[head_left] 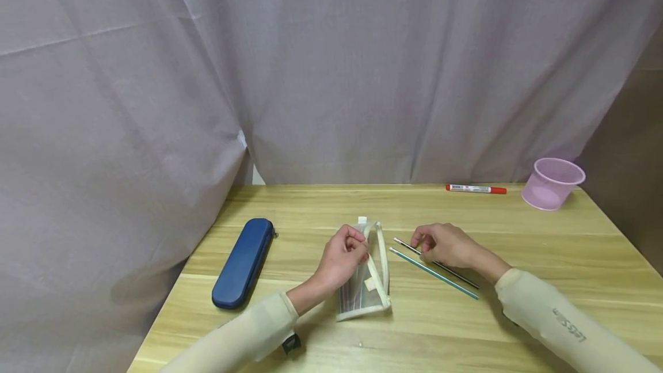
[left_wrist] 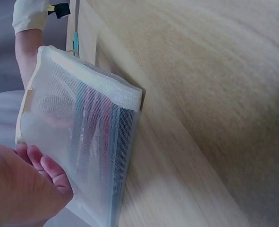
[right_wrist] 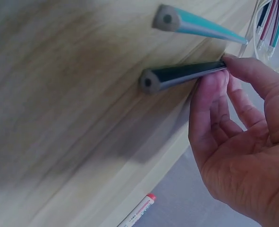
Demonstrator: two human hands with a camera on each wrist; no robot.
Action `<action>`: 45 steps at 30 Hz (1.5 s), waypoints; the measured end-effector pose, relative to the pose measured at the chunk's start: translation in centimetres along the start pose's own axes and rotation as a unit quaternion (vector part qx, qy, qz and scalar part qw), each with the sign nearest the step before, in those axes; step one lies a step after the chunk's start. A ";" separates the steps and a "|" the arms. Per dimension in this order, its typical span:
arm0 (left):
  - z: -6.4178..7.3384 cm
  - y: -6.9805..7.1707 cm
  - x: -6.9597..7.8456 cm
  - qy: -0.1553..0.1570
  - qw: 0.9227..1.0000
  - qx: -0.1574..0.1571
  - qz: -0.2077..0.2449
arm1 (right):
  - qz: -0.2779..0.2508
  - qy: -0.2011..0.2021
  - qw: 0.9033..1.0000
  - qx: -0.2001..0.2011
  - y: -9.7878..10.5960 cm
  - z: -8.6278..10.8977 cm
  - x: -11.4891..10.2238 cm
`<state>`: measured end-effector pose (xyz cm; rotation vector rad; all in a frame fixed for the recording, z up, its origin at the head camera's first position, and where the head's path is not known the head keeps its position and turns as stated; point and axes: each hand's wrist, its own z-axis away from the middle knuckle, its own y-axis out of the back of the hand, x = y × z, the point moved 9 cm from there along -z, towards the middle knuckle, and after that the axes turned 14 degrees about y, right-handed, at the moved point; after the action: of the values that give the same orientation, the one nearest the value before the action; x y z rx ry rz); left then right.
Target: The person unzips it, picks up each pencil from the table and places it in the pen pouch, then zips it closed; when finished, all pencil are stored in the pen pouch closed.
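My left hand (head_left: 338,259) pinches the pale zip edge of a clear mesh pencil pouch (head_left: 357,299), holding its mouth apart. Several pencils show through the mesh (left_wrist: 94,127) in the left wrist view. To the right of the pouch, my right hand (head_left: 452,245) has thumb and fingertips around a black pencil (right_wrist: 184,76), whose flat unsharpened end points toward the right wrist camera. Beside it a teal pencil (head_left: 437,274) lies at a slant on the table, its white-tipped end toward the pouch.
A blue zipped pencil case (head_left: 242,263) lies at the left of the wooden table (head_left: 311,206). Near the back edge is a red-capped marker (head_left: 473,189), with a pink mesh pen cup (head_left: 549,189) at the back right corner. A grey curtain (head_left: 336,73) hangs behind.
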<state>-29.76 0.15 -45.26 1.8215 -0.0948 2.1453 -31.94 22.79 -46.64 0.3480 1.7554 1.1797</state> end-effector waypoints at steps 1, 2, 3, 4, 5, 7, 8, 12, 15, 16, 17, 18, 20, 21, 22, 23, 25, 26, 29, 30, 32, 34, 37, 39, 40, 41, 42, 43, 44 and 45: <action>0.0 0.0 0.0 0.000 1.000 0.000 0.000 | 0.005 0.003 1.000 0.001 0.0 0.0 -0.1; 0.1 0.0 0.0 -0.001 1.000 0.000 -0.001 | 0.009 0.005 1.000 0.002 0.0 -0.1 0.0; 0.1 0.0 0.1 -0.001 1.000 0.000 -0.002 | 0.012 0.007 1.000 0.003 0.0 -0.1 0.0; 0.1 0.0 0.2 -0.002 1.000 0.000 -0.003 | 0.015 0.008 1.000 0.003 0.1 -0.1 0.0; 0.2 0.0 0.2 -0.002 1.000 0.001 -0.003 | 0.017 0.009 1.000 0.003 0.1 -0.1 0.0; 0.2 0.1 0.3 -0.005 1.000 0.002 -0.003 | 0.021 0.012 1.000 0.001 0.1 -0.2 -0.1; 0.3 0.1 0.3 -0.006 1.000 0.002 -0.003 | 0.023 0.014 1.000 -0.001 0.1 -0.2 -0.1; 0.4 0.2 0.3 -0.005 1.000 0.006 -0.003 | 0.039 0.026 0.999 0.004 0.5 -0.6 -1.2; 0.3 0.2 0.2 -0.001 1.000 0.005 -0.001 | 0.051 0.040 0.997 0.031 1.0 -1.0 -2.6; 0.3 0.1 0.2 -0.001 1.000 0.004 0.001 | 0.051 0.044 0.997 0.044 1.2 -1.1 -3.1; 0.2 0.1 0.1 0.001 1.000 0.005 0.001 | 0.049 0.049 0.996 0.059 1.4 -1.2 -3.6; 0.2 0.1 0.1 0.001 1.000 0.004 0.002 | 0.044 0.053 0.995 0.074 1.6 -1.2 -4.1; 0.0 0.1 0.0 0.000 1.000 0.005 0.001 | 0.035 0.062 0.992 0.105 2.0 -1.4 -5.2; 0.0 0.0 0.0 0.000 1.000 0.006 0.000 | 0.028 0.063 0.990 0.121 2.2 -1.4 -5.7; 0.0 0.0 0.0 -0.002 1.000 0.007 -0.003 | 0.020 0.063 0.988 0.137 2.4 -1.4 -6.1; 0.0 0.0 0.0 -0.001 1.000 0.008 -0.006 | 0.007 0.063 0.986 0.155 2.6 -1.4 -6.5; 0.0 0.0 0.0 -0.002 1.000 0.010 -0.011 | -0.026 0.057 0.980 0.190 2.9 -1.3 -7.0; 0.0 0.0 0.0 -0.002 1.000 0.011 -0.013 | -0.046 0.054 0.976 0.208 3.1 -1.3 -7.2; 0.0 0.0 0.0 0.001 1.000 0.011 -0.016 | -0.115 0.047 0.959 0.256 3.3 -1.0 -7.6; 0.0 0.0 0.1 0.001 1.000 0.011 -0.015 | -0.134 0.047 0.953 0.268 3.3 -1.0 -7.7; 0.0 0.1 0.0 0.003 1.000 0.012 -0.016 | -0.177 0.046 0.941 0.286 3.2 -0.9 -7.7; 0.0 0.1 0.0 0.002 1.000 0.013 -0.016 | -0.221 0.044 0.927 0.301 3.0 -1.0 -7.6; 0.0 0.1 0.0 0.002 1.000 0.014 -0.016 | -0.284 0.037 0.903 0.320 2.6 -1.0 -7.3; -0.1 0.1 0.0 0.003 1.000 0.014 -0.016 | -0.321 0.027 0.886 0.334 2.4 -1.0 -7.0; -0.1 0.0 0.0 0.004 1.000 0.014 -0.017 | -0.338 0.021 0.877 0.340 2.2 -0.9 -6.8; 0.0 0.0 0.0 0.004 1.000 0.015 -0.018 | -0.353 0.014 0.869 0.346 2.0 -0.9 -6.7; -0.1 0.0 -0.1 0.004 1.000 0.015 -0.019 | -0.367 0.006 0.862 0.349 1.8 -1.0 -6.4; -0.1 0.0 -0.1 0.005 1.000 0.016 -0.020 | -0.379 -0.001 0.857 0.350 1.5 -1.0 -6.3; 0.0 0.1 0.0 0.005 1.000 0.017 -0.021 | -0.390 -0.008 0.853 0.346 1.2 -1.0 -6.1; -0.1 0.1 0.0 0.004 1.000 0.017 -0.022 | -0.399 -0.015 0.851 0.340 0.8 -1.1 -6.0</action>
<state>-29.82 0.10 -45.29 1.8163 -0.0163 2.1367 -30.01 18.58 -42.59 0.0098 1.9460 -0.0621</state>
